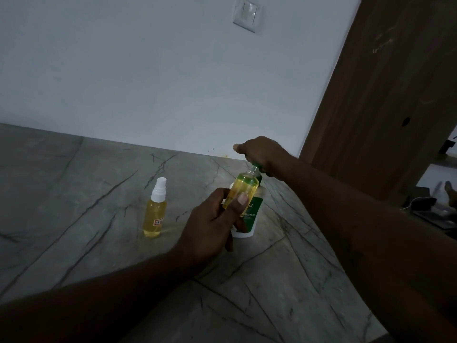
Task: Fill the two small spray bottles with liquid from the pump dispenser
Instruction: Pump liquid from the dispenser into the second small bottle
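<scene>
Left hand (212,219) nearest, just in front of the dispenser (252,211): pinching the open bottle (243,191) between thumb and fingers (241,201), low on the body, neck tipped up to the nozzle (257,166). Right hand (259,152) on top of the dispenser, fingers curled over the pump head, thumb sticking out left. Looks like mid-pump on the second fill, level near the shoulder.

To do it well:
- Keep the neck right under the nozzle tip, touching or just below.
- Press slow, short strokes; narrow neck, easy to overshoot.
- Bring the bottle closer to upright when nearly full.
- Stop short of the threads; leave room for the spray tube.
- Push straight down on the dispenser, no sideways shove.

Materials:
- Open bottle: clear plastic, slim cylinder, threaded neck. Vertical streaks in the yellow liquid, ribs or glare, cannot tell.
- Dispenser: white plastic, green label, green nozzle.
- Capped bottle (155,211): left of the dispenser, well apart, upright on the tabletop (74,194). Same clear cylinder, yellow fill, white spray cap, small red-and-white label.
- Tabletop: grey stone look, dark veins, smooth, likely slick if wet.
</scene>
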Demonstrator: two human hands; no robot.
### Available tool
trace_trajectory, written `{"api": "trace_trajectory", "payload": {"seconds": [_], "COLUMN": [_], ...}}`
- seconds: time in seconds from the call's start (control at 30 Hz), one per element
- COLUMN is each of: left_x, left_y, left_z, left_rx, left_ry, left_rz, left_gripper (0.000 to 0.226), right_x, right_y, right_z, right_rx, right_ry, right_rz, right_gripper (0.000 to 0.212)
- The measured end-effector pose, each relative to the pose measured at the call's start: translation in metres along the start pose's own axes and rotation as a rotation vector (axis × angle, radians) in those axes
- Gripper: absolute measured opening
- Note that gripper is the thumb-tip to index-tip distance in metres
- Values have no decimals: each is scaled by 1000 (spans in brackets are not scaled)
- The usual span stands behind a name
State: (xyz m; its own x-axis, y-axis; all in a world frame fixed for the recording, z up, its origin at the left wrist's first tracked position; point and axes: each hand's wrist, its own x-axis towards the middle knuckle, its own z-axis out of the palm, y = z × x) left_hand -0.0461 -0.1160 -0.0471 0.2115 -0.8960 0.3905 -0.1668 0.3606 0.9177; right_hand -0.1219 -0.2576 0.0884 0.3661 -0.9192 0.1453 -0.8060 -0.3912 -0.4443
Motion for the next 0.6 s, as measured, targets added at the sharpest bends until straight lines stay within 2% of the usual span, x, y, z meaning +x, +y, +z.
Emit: {"api": "trace_trajectory", "payload": {"seconds": [0.13, 0.3, 0.37, 0.47, 0.53, 0.6], "left_x": [0, 0, 0, 0, 0, 0], "left_y": [-1, 1, 1, 0, 0, 1], "left_z": [0, 0, 0, 0, 0, 0], "left_rx": [2, 2, -4, 7, 22, 11], "left_ry": [-3, -5, -3, -6, -10, -10], "left_rz": [-4, -8, -13, -13, -15, -16], "left_gripper": [50, 48, 47, 47, 47, 46], "right_x": [-4, 3, -1, -11, -12, -8], "right_y": [3, 0, 1, 3, 2, 1], "right_z": [6, 1, 0, 4, 5, 4], "right_rx": [-17, -23, -67, -114, -133, -128], "right_ry": [-3, 10, 18, 2, -8, -12], "right_rz": [-67, -14, -73, -151, -130, -98], "right_gripper": [42, 36, 31, 39, 35, 42]}}
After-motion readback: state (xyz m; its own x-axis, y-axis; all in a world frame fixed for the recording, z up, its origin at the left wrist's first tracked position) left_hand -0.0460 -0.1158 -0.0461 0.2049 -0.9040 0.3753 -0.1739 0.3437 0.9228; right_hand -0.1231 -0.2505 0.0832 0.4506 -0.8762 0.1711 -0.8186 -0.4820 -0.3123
